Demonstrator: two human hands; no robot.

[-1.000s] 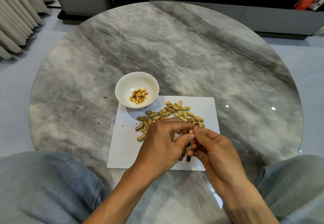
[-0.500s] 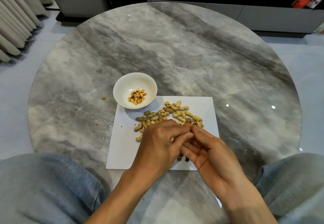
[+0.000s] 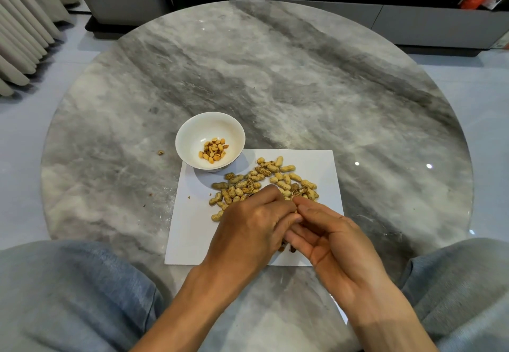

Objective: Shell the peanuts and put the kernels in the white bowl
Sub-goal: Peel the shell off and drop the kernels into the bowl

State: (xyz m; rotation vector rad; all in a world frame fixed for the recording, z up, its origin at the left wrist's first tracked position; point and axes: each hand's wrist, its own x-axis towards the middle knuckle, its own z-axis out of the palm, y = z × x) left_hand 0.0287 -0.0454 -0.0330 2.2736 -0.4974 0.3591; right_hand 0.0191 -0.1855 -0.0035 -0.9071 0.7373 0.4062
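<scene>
Marble fills most of the view: a round grey-veined table (image 3: 275, 76), with pale floor around it, pleated curtains (image 3: 24, 27) at far left and a low dark cabinet (image 3: 385, 16) along the back. Grey-blue trouser legs (image 3: 71, 296) frame the near edge on both sides.

On the near half of the table lies a white sheet of paper (image 3: 192, 236), its far left corner tucked under the white bowl (image 3: 192, 131). The bowl stands upright, partly on the paper and partly on the marble, and holds a small cluster of orange-brown kernels (image 3: 212, 150) at its bottom.

2 bare forearms reach in from below and meet over the near middle of the paper. The left hand (image 3: 248, 230) is turned back-up, its fingers curled inward with the tips drawn toward the thumb. The right hand (image 3: 333, 241) lies palm-up and tilted, its fingers bent and its thumb pressed against the left fingertips. Both hands pinch at the same spot, where a sliver of pale shell (image 3: 296, 211) shows between them; how much of a peanut is held there cannot be told.

Just beyond the hands, a loose pile of peanuts (image 3: 261, 181) in their shells spreads across the paper's far half, some pods split open. A few dark bits (image 3: 286, 248) lie on the paper under the hands. One small crumb (image 3: 160, 153) sits on the marble left of the bowl.
</scene>
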